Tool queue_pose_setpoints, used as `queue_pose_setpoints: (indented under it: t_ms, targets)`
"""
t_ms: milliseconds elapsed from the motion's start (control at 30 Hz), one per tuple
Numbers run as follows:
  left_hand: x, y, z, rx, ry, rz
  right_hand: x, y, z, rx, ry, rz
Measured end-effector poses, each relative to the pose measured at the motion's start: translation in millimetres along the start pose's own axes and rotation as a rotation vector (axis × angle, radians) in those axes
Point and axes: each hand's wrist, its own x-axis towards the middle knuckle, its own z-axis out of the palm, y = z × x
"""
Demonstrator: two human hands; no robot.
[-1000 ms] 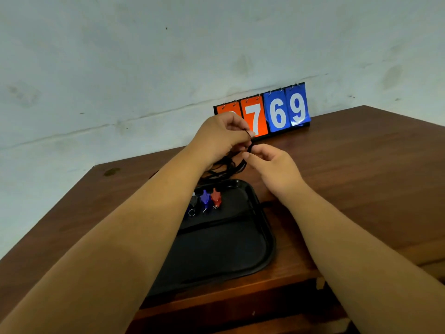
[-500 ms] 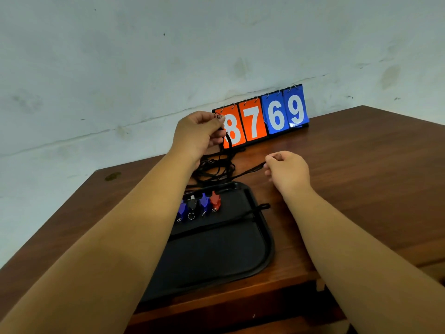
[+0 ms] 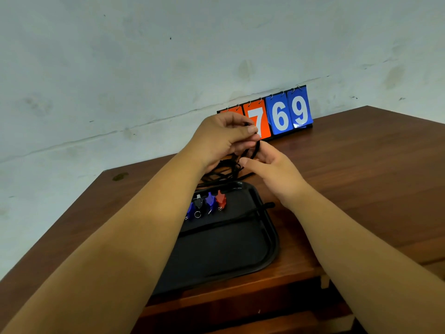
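Note:
A tangle of black cords (image 3: 228,171) lies on the wooden table just behind a black tray (image 3: 271,239). My left hand (image 3: 221,138) is raised over the tangle and pinches a cord between thumb and fingers. My right hand (image 3: 272,168) meets it from the right and pinches the same black cord where it loops up. In the tray lie several small whistles in a row: red (image 3: 220,200), blue (image 3: 210,201), black (image 3: 199,205) and another blue (image 3: 190,210) partly behind my left forearm. One black cord (image 3: 231,221) runs across the tray.
A flip scoreboard (image 3: 279,115) with orange and blue number cards stands against the wall behind my hands. The table's (image 3: 361,179) front edge is just below the tray, and its left edge slants toward the wall.
My right hand moved left and up from the table to meet my left hand again. My left hand shifted right, covering the scoreboard's first orange card.

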Motion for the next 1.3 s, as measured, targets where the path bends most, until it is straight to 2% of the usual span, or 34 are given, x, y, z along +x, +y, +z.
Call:
queue_pose_setpoints:
  t_ms: [67,167,400,600,733,900,1067,1300]
  targets:
    - [-2.8,0.1,0.8,-0.016,-0.002,-0.001,0.4,1.1,-1.8,0.046,0.019,0.029]
    - [-7.5,0.0,-6.1,-0.056,0.051,0.026,2.4,5.3,-5.0,-0.006,0.094,0.109]
    - [-21.7,9.8,-46.3,-0.197,0.251,0.104,2.2,15.2,-3.3,-0.209,0.094,0.199]
    - [-40.1,12.7,-83.1,-0.234,0.349,0.14,1.4,20.1,-5.4,-0.242,0.114,0.236]
    - [-52.2,7.6,-105.2,-0.254,0.413,0.124,-1.7,20.8,-6.8,-0.273,0.115,0.221]
    - [-73.9,0.9,-135.7,-0.305,0.522,0.115,-8.7,19.7,-3.0,-0.51,0.065,0.154]
    - [-98.7,-0.9,-168.0,-0.311,0.633,0.116,-10.4,17.2,-0.2,-0.56,0.067,0.146]
    - [-125.3,6.3,-191.4,-0.247,0.673,0.117,-8.3,8.5,7.5,-0.75,0.056,0.092]
